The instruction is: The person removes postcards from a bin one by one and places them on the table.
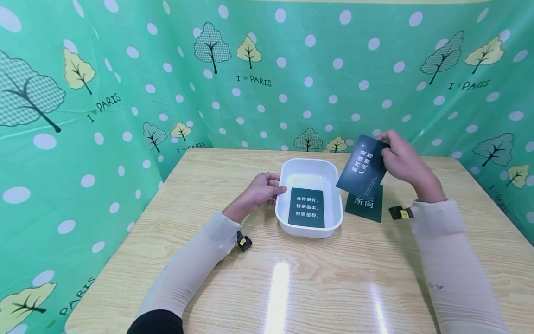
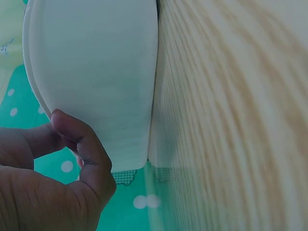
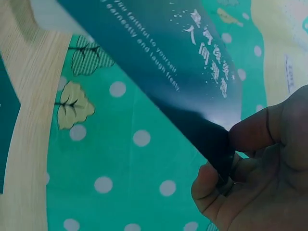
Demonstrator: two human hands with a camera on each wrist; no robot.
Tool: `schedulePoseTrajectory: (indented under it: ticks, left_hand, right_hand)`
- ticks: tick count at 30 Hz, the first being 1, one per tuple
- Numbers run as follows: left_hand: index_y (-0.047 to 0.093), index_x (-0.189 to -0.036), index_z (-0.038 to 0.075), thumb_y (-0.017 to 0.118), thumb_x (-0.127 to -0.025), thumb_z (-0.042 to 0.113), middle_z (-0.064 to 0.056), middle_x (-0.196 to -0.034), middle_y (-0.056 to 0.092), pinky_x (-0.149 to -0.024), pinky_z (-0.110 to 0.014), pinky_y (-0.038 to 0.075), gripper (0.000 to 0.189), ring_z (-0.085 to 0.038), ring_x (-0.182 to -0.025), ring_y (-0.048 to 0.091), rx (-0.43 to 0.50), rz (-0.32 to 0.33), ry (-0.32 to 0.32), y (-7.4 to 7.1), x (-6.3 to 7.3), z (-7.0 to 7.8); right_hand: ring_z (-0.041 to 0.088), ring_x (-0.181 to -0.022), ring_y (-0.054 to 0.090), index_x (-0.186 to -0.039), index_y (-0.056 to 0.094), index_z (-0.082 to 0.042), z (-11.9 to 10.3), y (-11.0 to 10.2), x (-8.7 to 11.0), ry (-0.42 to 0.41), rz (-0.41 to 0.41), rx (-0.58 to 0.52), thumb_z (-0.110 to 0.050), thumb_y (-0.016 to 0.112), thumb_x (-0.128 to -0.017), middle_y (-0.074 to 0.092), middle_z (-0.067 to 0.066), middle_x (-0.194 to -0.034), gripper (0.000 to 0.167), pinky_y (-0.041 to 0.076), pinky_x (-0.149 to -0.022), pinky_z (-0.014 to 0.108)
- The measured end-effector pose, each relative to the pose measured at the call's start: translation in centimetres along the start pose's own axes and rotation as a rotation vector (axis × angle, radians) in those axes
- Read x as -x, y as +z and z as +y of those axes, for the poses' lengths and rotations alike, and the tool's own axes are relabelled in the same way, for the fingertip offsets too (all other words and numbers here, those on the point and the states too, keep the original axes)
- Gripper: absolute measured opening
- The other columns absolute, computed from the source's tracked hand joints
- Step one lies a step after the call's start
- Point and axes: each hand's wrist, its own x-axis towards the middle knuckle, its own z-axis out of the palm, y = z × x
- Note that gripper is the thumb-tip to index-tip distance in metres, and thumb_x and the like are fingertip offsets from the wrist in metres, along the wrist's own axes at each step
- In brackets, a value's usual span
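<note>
Clearly, a white tub sits between 2 hands.

We see the left hand pinching the rim of a white tub to its right, a green card lying inside. The right hand pinches a dark card that extends to its left; below and left of that hand, partly covered, a second card lies on the wooden table. Beyond both hands hangs a dotted curtain.

Three cards, one basin — two hands, one table.
</note>
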Motion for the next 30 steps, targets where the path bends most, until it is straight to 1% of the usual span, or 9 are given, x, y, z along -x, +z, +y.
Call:
schedulePoseTrajectory:
  ticks: [1, 3, 7, 13, 16, 23, 27, 30]
  left_hand:
    - [0.054, -0.133, 0.007, 0.073, -0.095, 0.01, -0.011, -0.108, 0.063, -0.061, -0.03, 0.053, 0.043, -0.021, -0.076, 0.062, 0.0, 0.0, 0.0, 0.0, 0.0, 0.0]
    - [0.055, -0.134, 0.007, 0.074, -0.095, 0.01, -0.011, -0.108, 0.063, -0.062, -0.03, 0.053, 0.043, -0.021, -0.077, 0.062, -0.003, 0.002, -0.001, 0.0, 0.0, -0.1]
    - [0.055, -0.133, 0.007, 0.074, -0.095, 0.011, -0.011, -0.109, 0.063, -0.062, -0.03, 0.054, 0.043, -0.021, -0.078, 0.063, -0.008, 0.005, -0.003, -0.1, 0.0, -0.1]
    - [0.055, -0.133, 0.007, 0.074, -0.095, 0.011, -0.011, -0.109, 0.064, -0.064, -0.031, 0.054, 0.043, -0.021, -0.078, 0.063, -0.006, 0.002, 0.001, 0.0, 0.1, 0.1]
    - [0.054, -0.133, 0.006, 0.074, -0.095, 0.01, -0.011, -0.109, 0.063, -0.064, -0.031, 0.054, 0.043, -0.021, -0.078, 0.063, -0.007, 0.001, 0.001, 0.0, 0.2, 0.2]
    - [0.054, -0.133, 0.007, 0.074, -0.095, 0.01, -0.011, -0.109, 0.064, -0.065, -0.032, 0.055, 0.043, -0.022, -0.079, 0.063, 0.003, -0.001, -0.001, -0.1, 0.1, 0.1]
    - [0.055, -0.134, 0.006, 0.074, -0.095, 0.01, -0.012, -0.11, 0.064, -0.064, -0.031, 0.055, 0.043, -0.021, -0.078, 0.063, 0.006, -0.003, -0.004, -0.1, 0.0, 0.0]
    - [0.055, -0.134, 0.006, 0.074, -0.095, 0.01, -0.012, -0.11, 0.064, -0.065, -0.032, 0.056, 0.043, -0.021, -0.078, 0.063, 0.005, -0.001, 0.0, 0.0, 0.1, 0.0]
  right_hand:
    - [0.044, -0.094, 0.049, -0.132, 0.039, 0.01, 0.3, -0.1, 0.0, 0.008, -0.003, 0.015, -0.005, 0.024, -0.105, 0.049, 0.034, -0.121, 0.033, 0.044, -0.069, 0.047]
    - [0.043, -0.09, 0.05, -0.131, 0.039, 0.009, 0.7, -0.1, -0.1, 0.024, -0.017, 0.041, -0.006, 0.025, -0.105, 0.05, 0.032, -0.115, 0.033, 0.043, -0.066, 0.044]
    - [0.043, -0.092, 0.05, -0.13, 0.04, 0.009, 1.6, 0.0, -0.3, 0.045, -0.061, 0.077, -0.007, 0.025, -0.106, 0.05, 0.033, -0.115, 0.033, 0.044, -0.068, 0.044]
    - [0.041, -0.09, 0.05, -0.129, 0.04, 0.01, 3.1, 0.3, -0.6, 0.08, -0.136, 0.115, -0.009, 0.025, -0.106, 0.05, 0.032, -0.112, 0.034, 0.043, -0.068, 0.043]
    - [0.041, -0.093, 0.051, -0.13, 0.04, 0.011, 3.8, 0.6, -0.8, 0.105, -0.177, 0.119, -0.008, 0.026, -0.105, 0.051, 0.032, -0.113, 0.034, 0.045, -0.072, 0.045]
    - [0.046, -0.108, 0.047, -0.134, 0.038, 0.015, 4.9, 1.3, -1.0, 0.153, -0.292, 0.101, -0.004, 0.025, -0.102, 0.046, 0.036, -0.127, 0.039, 0.044, -0.088, 0.055]
    - [0.045, -0.109, 0.047, -0.133, 0.039, 0.012, 5.5, 1.8, -1.1, 0.184, -0.345, 0.127, -0.002, 0.026, -0.099, 0.048, 0.035, -0.127, 0.039, 0.043, -0.09, 0.055]
    - [0.044, -0.106, 0.049, -0.13, 0.041, 0.01, 5.8, 2.1, -1.1, 0.193, -0.365, 0.14, -0.003, 0.028, -0.099, 0.05, 0.033, -0.124, 0.036, 0.044, -0.089, 0.054]
